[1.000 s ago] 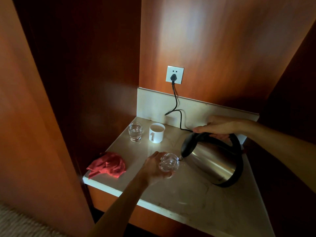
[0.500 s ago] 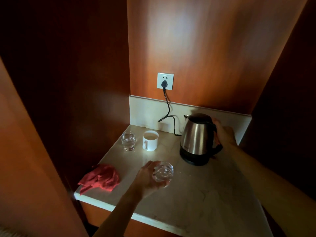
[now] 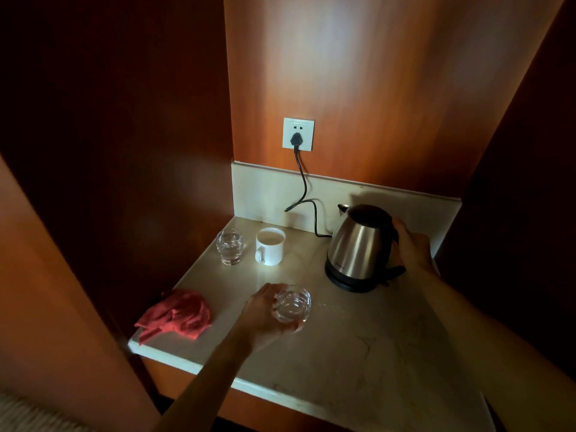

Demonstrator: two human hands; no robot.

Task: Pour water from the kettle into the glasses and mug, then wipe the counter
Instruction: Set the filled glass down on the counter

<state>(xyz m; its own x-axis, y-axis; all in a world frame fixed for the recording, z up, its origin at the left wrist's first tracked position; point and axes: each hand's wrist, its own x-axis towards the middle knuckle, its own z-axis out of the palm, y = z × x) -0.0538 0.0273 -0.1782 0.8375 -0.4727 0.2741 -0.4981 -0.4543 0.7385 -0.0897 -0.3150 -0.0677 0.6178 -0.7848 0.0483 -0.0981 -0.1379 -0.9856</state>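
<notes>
The counter (image 3: 358, 353) is pale stone. The kettle (image 3: 358, 247) stands upright on its base at the back right. The right hand (image 3: 411, 247) is wrapped round its handle. The left hand (image 3: 265, 313) curls round the near glass (image 3: 293, 304), which has water in it. The mug (image 3: 270, 246) and far glass (image 3: 230, 247) look full too. So let go gently, slide that glass back, then grab the red cloth (image 3: 176, 314) and wipe.

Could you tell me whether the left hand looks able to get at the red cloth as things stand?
Probably yes, once freed: the left hand holds a glass, but the red cloth lies just beside it on the counter with nothing between.
</notes>
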